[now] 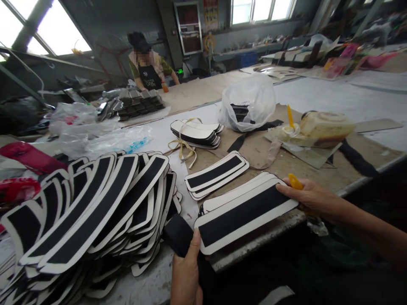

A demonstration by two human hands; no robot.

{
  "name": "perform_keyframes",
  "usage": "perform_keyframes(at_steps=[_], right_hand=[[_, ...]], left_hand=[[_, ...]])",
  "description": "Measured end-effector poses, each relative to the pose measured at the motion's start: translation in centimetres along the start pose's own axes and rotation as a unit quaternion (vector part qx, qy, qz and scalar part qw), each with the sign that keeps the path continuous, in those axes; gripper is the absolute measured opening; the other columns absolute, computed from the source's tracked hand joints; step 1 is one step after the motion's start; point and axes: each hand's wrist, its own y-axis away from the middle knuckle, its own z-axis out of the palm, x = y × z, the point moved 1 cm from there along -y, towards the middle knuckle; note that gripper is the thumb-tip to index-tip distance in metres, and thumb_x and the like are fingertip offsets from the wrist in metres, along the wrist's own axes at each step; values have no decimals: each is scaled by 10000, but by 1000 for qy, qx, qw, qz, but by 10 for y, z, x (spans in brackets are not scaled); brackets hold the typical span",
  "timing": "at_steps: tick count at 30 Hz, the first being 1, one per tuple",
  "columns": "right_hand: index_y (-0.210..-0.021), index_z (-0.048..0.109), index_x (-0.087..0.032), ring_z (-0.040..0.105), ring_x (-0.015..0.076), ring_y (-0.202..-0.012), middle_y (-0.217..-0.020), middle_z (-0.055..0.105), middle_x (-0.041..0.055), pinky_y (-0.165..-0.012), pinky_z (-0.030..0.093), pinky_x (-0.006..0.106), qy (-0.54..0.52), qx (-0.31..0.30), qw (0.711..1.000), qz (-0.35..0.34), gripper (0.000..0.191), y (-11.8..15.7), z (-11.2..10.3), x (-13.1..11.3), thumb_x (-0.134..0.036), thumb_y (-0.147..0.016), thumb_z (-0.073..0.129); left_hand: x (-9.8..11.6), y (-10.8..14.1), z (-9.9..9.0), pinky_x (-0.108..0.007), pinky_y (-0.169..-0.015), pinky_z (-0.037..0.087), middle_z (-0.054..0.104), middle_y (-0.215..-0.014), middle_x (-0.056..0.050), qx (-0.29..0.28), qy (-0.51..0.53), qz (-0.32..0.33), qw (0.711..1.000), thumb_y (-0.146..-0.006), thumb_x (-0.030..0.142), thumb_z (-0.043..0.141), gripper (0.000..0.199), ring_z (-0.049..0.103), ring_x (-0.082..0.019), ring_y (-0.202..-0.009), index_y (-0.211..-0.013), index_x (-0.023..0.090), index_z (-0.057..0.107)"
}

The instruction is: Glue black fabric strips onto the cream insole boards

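Observation:
A white curved piece with a black strip (244,214) is held by both hands near the table's front edge. My left hand (187,269) pinches its lower left corner, thumb on top, with a black band (178,233) beside the thumb. At the piece's right end, my right hand (305,195) grips it and also has a yellow-handled tool (295,182) between its fingers. White pieces (235,192) lie just behind the held one, and two more with black strips (218,171) lie farther back.
A large heap of similar pieces (104,212) covers the left side. Behind are a tied bundle (193,133), a plastic bag (249,101) with black material and a glue container (327,127). A person (148,67) stands across the table.

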Motion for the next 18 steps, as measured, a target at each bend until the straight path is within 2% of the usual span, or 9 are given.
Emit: perform_keyframes(at_steps=[3, 5, 9, 12, 15, 18], right_hand=[[-589, 501, -200, 409, 126, -515, -549, 446, -20, -483, 320, 268, 113, 79, 990, -39, 476, -12, -9, -6, -656, -689, 593], [-553, 478, -207, 417, 130, -513, -541, 453, -16, -494, 323, 275, 156, 108, 980, -59, 484, -19, -12, -8, -659, -697, 575], [-559, 486, -212, 426, 132, -512, -539, 475, -21, -504, 325, 275, 178, 99, 974, -95, 466, -36, -17, -15, -641, -729, 552], [-577, 507, -210, 452, 138, -541, -565, 511, -20, -527, 331, 274, 183, 77, 970, -141, 443, -61, -21, -34, -625, -711, 587], [-573, 493, -209, 457, 138, -542, -554, 514, -24, -528, 324, 273, 201, 55, 963, -173, 443, -95, -19, -57, -621, -707, 586], [-592, 511, -208, 483, 140, -537, -561, 542, -22, -514, 326, 266, 235, 42, 955, -174, 402, -132, -9, -67, -577, -743, 562]], left_hand=[[8, -6, 8, -292, -670, 553, 723, -953, -106, -12, -73, 34, 997, -690, 341, 747, 417, 673, -255, -884, -1041, 139, 645], [13, -10, 13, -299, -608, 549, 725, -918, -123, -7, -96, 42, 994, -653, 355, 772, 422, 679, -266, -815, -979, 112, 656], [30, -17, 23, -319, -737, 547, 713, -1003, -108, -23, -77, 52, 995, -658, 302, 774, 441, 667, -251, -906, -1054, 154, 647], [46, -29, 31, -323, -810, 525, 714, -989, -88, -35, -82, 103, 991, -659, 279, 774, 432, 661, -234, -931, -1060, 175, 653], [60, -50, 38, -320, -668, 539, 719, -782, -83, -2, -136, 155, 979, -644, 351, 773, 356, 666, -215, -694, -916, 134, 696], [68, -77, 44, -327, -505, 486, 650, -532, -70, 40, -175, 210, 961, -618, 407, 769, 310, 579, -206, -478, -702, 115, 707]])
